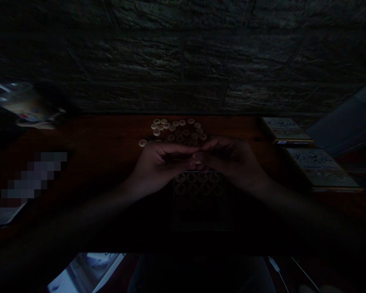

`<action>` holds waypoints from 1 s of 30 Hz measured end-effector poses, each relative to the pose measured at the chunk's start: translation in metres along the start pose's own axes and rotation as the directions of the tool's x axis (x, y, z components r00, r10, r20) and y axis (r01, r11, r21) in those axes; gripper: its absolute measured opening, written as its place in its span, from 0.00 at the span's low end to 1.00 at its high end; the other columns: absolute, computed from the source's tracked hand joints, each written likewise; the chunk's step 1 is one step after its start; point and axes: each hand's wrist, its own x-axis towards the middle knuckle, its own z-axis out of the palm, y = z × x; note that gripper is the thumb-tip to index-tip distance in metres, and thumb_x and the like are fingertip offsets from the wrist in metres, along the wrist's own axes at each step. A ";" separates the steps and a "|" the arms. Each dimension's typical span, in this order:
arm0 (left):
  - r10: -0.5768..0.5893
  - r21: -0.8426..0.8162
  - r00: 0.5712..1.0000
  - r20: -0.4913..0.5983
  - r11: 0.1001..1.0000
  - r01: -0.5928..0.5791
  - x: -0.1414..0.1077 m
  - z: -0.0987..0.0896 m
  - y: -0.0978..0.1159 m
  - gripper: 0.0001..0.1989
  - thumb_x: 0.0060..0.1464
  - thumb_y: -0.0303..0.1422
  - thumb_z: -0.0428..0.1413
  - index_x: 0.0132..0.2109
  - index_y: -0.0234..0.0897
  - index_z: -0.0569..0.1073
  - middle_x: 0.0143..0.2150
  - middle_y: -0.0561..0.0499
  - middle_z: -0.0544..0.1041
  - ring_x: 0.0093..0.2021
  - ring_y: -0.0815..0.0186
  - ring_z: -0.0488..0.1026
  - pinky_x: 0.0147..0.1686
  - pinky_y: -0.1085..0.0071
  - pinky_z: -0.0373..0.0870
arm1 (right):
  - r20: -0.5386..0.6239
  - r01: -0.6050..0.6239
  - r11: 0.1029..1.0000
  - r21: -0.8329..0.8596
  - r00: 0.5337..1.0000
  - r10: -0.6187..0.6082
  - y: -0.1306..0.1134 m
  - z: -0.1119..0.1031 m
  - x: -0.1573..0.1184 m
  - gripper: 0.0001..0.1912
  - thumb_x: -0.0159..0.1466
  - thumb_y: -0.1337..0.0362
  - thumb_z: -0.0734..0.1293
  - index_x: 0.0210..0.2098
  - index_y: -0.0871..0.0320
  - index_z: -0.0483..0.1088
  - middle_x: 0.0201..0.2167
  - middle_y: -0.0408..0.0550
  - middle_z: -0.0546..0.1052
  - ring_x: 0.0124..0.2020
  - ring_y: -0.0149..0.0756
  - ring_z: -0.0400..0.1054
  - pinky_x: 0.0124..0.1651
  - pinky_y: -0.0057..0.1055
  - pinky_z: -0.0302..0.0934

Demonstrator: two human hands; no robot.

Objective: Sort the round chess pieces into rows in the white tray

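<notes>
The picture is very dark. My left hand and my right hand meet at the fingertips over the far end of a tray. Fingers of both hands are pressed together, and what they pinch, if anything, is too small and dark to make out. Round pieces with characters on them lie in rows in the tray below my hands. Beyond my hands, several loose pale round pieces are scattered on the wooden table. Part of this group is hidden behind my fingers.
Two flat boxes with printed lids lie at the right. At the left stands a plastic cup with a straw. A flat, partly pixelated object lies at the left edge. A stone wall rises behind the table.
</notes>
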 end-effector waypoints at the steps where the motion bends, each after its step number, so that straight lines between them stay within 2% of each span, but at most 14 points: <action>1: 0.021 0.037 1.000 0.007 0.999 -0.022 0.000 0.000 0.001 0.13 0.51 0.25 0.68 0.45 0.36 0.83 0.41 0.48 0.86 0.38 0.62 0.85 0.43 0.68 0.84 | -0.002 0.003 1.000 -0.001 1.000 -0.003 0.000 0.000 0.000 0.15 0.55 0.56 0.80 0.34 0.60 0.77 0.26 0.44 0.81 0.27 0.31 0.75 0.31 0.28 0.71; 4: 0.072 0.092 0.997 0.025 0.993 -0.074 -0.001 0.001 0.001 0.13 0.51 0.22 0.67 0.45 0.36 0.83 0.39 0.49 0.86 0.37 0.63 0.85 0.40 0.72 0.83 | -0.009 0.003 0.999 -0.035 1.000 -0.004 0.001 0.001 0.000 0.16 0.53 0.56 0.81 0.31 0.59 0.76 0.24 0.43 0.79 0.25 0.31 0.74 0.28 0.26 0.69; 9: 0.107 0.094 0.994 0.019 0.990 -0.108 -0.002 0.004 -0.001 0.15 0.49 0.21 0.68 0.45 0.36 0.83 0.39 0.50 0.86 0.37 0.65 0.84 0.39 0.75 0.83 | -0.040 -0.032 0.993 -0.112 0.999 0.028 0.002 0.001 -0.001 0.16 0.51 0.56 0.81 0.30 0.59 0.76 0.22 0.42 0.78 0.21 0.29 0.70 0.22 0.24 0.63; 13: 0.120 0.101 0.993 -0.002 0.988 -0.119 -0.001 0.004 -0.001 0.14 0.50 0.24 0.68 0.46 0.37 0.82 0.40 0.51 0.86 0.37 0.65 0.84 0.40 0.72 0.83 | 0.000 -0.032 0.999 -0.016 0.999 0.032 0.000 -0.001 0.000 0.14 0.54 0.56 0.80 0.33 0.59 0.79 0.22 0.42 0.79 0.21 0.28 0.72 0.24 0.23 0.67; 19: 0.154 0.187 0.987 -0.047 0.972 -0.142 0.002 0.001 0.001 0.15 0.48 0.26 0.69 0.45 0.39 0.83 0.39 0.50 0.86 0.36 0.63 0.84 0.38 0.69 0.83 | 0.076 -0.080 0.988 0.129 0.995 0.070 0.000 -0.001 0.001 0.10 0.60 0.58 0.76 0.35 0.57 0.81 0.28 0.45 0.83 0.28 0.32 0.78 0.31 0.26 0.74; 26: 0.265 0.323 0.964 -0.010 0.914 -0.248 0.000 -0.003 -0.003 0.15 0.48 0.29 0.71 0.45 0.40 0.83 0.37 0.51 0.85 0.35 0.65 0.81 0.36 0.72 0.80 | 0.143 -0.098 0.994 0.044 0.985 0.091 -0.003 -0.002 -0.003 0.12 0.61 0.54 0.76 0.36 0.57 0.82 0.26 0.45 0.82 0.25 0.31 0.77 0.29 0.25 0.72; 30: 0.384 0.426 0.922 0.048 0.827 -0.367 0.000 -0.007 -0.004 0.14 0.50 0.29 0.70 0.45 0.40 0.83 0.38 0.50 0.83 0.37 0.66 0.80 0.36 0.73 0.77 | 0.160 -0.097 0.995 0.004 0.983 0.095 -0.006 -0.001 -0.003 0.13 0.58 0.54 0.77 0.34 0.58 0.82 0.26 0.44 0.82 0.25 0.30 0.75 0.28 0.25 0.70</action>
